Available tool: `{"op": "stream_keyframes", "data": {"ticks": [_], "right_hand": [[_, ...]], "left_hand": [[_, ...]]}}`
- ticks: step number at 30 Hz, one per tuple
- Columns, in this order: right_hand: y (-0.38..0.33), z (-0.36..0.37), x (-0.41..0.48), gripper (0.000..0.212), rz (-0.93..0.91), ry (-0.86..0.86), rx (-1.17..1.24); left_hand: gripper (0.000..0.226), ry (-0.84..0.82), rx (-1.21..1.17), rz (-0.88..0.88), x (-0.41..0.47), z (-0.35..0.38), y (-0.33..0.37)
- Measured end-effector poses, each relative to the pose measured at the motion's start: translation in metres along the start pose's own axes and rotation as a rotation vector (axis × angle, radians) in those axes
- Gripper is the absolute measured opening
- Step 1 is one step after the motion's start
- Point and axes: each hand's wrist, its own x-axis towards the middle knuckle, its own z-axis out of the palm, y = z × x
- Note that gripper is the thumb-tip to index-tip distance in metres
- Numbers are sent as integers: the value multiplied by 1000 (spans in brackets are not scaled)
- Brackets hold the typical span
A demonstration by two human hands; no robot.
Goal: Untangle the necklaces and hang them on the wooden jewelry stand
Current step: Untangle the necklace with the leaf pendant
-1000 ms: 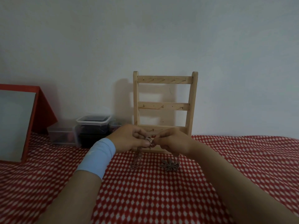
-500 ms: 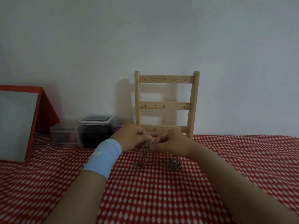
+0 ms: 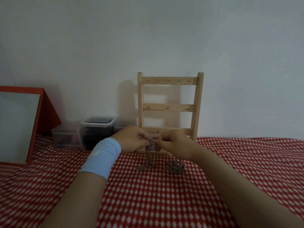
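Head view, one moment inspected. Found left hand [image 3: 131,141] and right hand [image 3: 175,145] meeting fingertip to fingertip, each pinching the tangled necklaces [image 3: 152,145] between thumb and curled fingers, one from either side. Observed knot of chain bunched exactly at the grip, held clear of the checked cloth [image 3: 148,203]. Noted strands hanging straight down from the grip, with loose ends [image 3: 141,167] lying on the cloth just below and slightly left of it. Recorded a flower-shaped pendant [image 3: 175,167] flat on the cloth below and right of the grip, under the right wrist; link to the held chains too fine to confirm. Located wooden jewelry stand [image 3: 168,107] directly behind the grip, upright against the wall [image 3: 148,38], with three rails carrying small hooks, lowest rail partly hidden by the knuckles. Logged light blue wristband [image 3: 102,157] on the left wrist, nearer the camera than the grip. Logged clear lidded containers [image 3: 97,124] left of the grip by the wall, and a red-framed mirror [image 3: 16,127] farther left, leaning back.
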Motion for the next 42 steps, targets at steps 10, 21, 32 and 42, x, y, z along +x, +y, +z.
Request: {"op": "stream_keyframes", "data": {"ticks": [10, 21, 32, 42], "right_hand": [[0, -7, -2, 25, 163, -130, 75], [6, -9, 0, 14, 123, -74, 126], [5, -8, 1, 21, 112, -110, 209], [5, -2, 0, 19, 181, 16, 279]], "left_hand": [[11, 16, -40, 93, 2, 6, 3], [13, -86, 53, 34, 0, 0, -10], [17, -102, -43, 70, 0, 7, -5], [6, 58, -82, 60, 8, 19, -7]]}}
